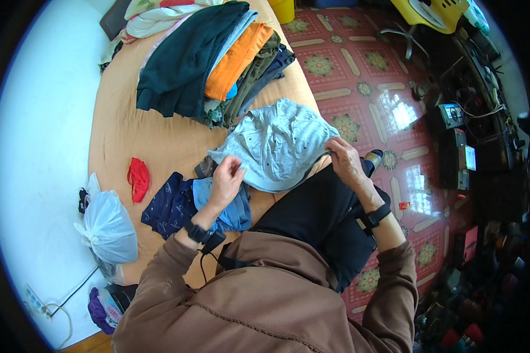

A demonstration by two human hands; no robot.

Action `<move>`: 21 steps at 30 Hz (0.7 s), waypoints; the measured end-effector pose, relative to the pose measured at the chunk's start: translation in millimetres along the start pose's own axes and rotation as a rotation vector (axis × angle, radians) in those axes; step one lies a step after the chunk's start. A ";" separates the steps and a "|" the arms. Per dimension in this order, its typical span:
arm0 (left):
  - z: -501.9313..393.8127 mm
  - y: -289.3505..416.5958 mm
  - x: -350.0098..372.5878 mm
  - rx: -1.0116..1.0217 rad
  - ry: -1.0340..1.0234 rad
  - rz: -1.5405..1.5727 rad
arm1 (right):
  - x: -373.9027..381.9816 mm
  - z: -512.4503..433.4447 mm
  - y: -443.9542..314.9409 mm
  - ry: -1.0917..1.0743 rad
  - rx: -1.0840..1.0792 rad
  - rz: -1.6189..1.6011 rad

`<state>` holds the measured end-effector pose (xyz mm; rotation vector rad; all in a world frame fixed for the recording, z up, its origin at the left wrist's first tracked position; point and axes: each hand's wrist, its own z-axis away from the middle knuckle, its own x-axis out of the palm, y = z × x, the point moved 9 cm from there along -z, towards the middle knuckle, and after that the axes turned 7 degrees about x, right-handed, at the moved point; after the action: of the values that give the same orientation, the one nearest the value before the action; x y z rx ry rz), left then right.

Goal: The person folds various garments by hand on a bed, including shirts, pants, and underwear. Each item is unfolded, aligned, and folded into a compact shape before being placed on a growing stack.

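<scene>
A light grey cloth garment (278, 141) with small dark marks lies spread and wrinkled on the bed before me. My left hand (228, 178) pinches its near left edge between thumb and fingers. At the garment's right edge, my right hand (345, 161) grips the cloth. Below my left hand lie a navy patterned garment (170, 205) and a light blue one (235, 216). A small piece of red clothing (138, 180) rests farther left. Beyond the grey garment stands a pile of folded clothes, with a dark green one (181, 66) and an orange one (238, 61).
A tied white plastic bag (110, 229) sits by the wall at the left. The bed's orange sheet (115, 128) ends at the right above a red patterned tile floor (322, 86). A yellow chair (446, 17) and a cluttered dark shelf stand farther right.
</scene>
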<state>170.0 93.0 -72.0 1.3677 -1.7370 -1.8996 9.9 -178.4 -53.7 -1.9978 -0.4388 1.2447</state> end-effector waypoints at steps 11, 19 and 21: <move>-88.6 119.2 79.9 0.132 -0.243 0.480 | -22.3 -37.4 -118.0 -0.072 -0.272 -0.069; -76.5 151.0 68.9 0.197 -0.250 0.579 | -42.9 -39.6 -118.2 -0.007 -0.077 -0.130; -65.9 156.7 61.7 0.296 -0.204 0.313 | -52.4 -42.6 -118.0 0.065 -0.018 -0.119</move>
<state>121.8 -36.5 44.6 0.9337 -2.2522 -1.7084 32.8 -148.2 76.9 -1.9905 -0.5303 1.1038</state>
